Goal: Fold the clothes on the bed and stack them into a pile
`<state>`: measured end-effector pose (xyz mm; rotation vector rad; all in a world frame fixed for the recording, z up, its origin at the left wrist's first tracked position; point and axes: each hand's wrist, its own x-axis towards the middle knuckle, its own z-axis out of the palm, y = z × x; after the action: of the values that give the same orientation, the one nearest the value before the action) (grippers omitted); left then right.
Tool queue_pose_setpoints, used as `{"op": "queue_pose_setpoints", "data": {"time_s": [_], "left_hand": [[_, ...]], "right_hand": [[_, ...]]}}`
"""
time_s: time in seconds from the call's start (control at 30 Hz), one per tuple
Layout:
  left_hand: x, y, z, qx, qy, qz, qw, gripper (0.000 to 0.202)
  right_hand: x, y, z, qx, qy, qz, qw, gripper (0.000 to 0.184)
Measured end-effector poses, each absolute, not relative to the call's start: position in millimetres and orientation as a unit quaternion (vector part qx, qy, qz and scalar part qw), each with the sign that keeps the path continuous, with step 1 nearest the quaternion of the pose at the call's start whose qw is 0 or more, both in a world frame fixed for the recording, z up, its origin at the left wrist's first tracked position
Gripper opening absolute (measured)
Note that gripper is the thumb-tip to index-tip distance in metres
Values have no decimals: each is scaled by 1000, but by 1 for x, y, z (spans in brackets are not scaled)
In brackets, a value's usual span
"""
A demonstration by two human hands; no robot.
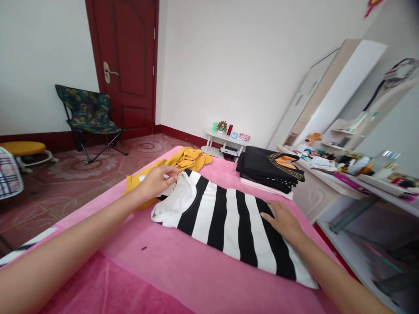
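A black and white striped shirt (229,218) lies folded flat on the pink bed cover (183,270). My left hand (157,181) reaches to the shirt's white collar end, fingers curled on the fabric. My right hand (283,220) lies flat with fingers spread, pressing on the striped body near its right side. A crumpled yellow garment (186,161) lies just beyond my left hand. A stack of folded black clothes (268,168) sits at the bed's far right corner.
A cluttered white dresser (353,174) with a mirror stands right of the bed. A small white low table (225,141) is by the far wall. A folding chair (90,117) and a red door (126,65) are at the left.
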<state>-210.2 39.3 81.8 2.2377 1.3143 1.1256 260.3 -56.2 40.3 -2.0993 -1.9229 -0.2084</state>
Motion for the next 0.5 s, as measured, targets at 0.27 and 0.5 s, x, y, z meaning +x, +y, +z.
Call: {"op": "queue_pose_setpoints", "data": {"time_s": [0.27, 0.5], "left_hand": [[-166, 40, 45, 817, 532, 193, 110, 36], [-149, 7, 53, 876, 407, 200, 167, 35]], "right_hand": [[291, -63, 52, -728, -666, 30, 159, 37], [253, -86, 83, -743, -664, -5, 79, 25]]}}
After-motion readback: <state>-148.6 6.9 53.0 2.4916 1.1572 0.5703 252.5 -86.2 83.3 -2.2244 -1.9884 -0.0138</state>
